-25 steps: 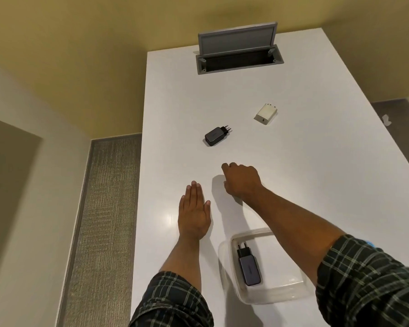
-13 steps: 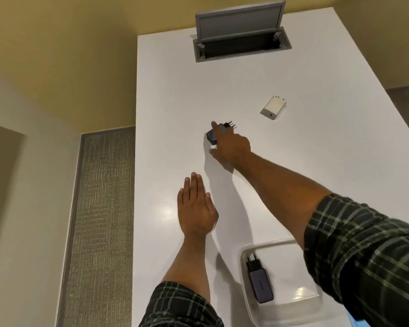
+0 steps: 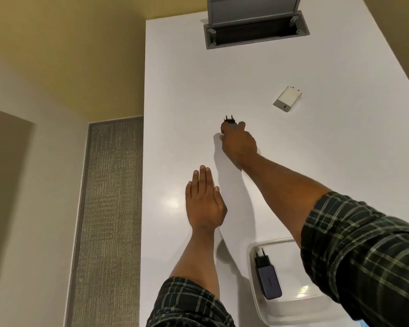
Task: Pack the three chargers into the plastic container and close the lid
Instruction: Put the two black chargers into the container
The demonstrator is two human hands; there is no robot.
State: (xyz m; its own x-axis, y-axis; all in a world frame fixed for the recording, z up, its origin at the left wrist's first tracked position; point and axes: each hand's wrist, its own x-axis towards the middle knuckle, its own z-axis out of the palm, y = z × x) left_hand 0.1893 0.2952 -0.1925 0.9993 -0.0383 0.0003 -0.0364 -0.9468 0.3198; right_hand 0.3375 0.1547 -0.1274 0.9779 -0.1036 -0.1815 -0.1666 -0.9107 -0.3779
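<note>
At 9 o'clock, off the table's left edge, a strip of grey carpet (image 3: 109,208) runs beside a pale floor, with a yellow wall beyond it at 11 o'clock. The white table (image 3: 175,90) fills the middle and right of the view.

The left hand (image 3: 204,204) lies flat on the table just below centre, palm down, fingers straight and together pointing toward 12 o'clock, holding nothing. Its checked sleeve (image 3: 187,303) shows at 6 o'clock.

Just above centre, the right hand (image 3: 239,143) reaches out with its fingers closed around a dark charger (image 3: 229,122). Only the charger's far end and its 2 prongs show past the fingertips, pointing toward 12 o'clock. Whether the charger rests on the table or is lifted cannot be told. The forearm crosses down to a checked sleeve (image 3: 364,256) at 4 o'clock.

At 12 o'clock a grey cable box (image 3: 257,36) is set into the table, its flap raised.

At 5 o'clock the clear plastic container (image 3: 253,291) sits open near the table's near edge, partly hidden by the right sleeve. A second dark charger (image 3: 268,279) lies inside along its left wall, plug end toward 12 o'clock.

At 2 o'clock a white charger (image 3: 288,99) lies flat on the table, well apart from both hands and the container.
</note>
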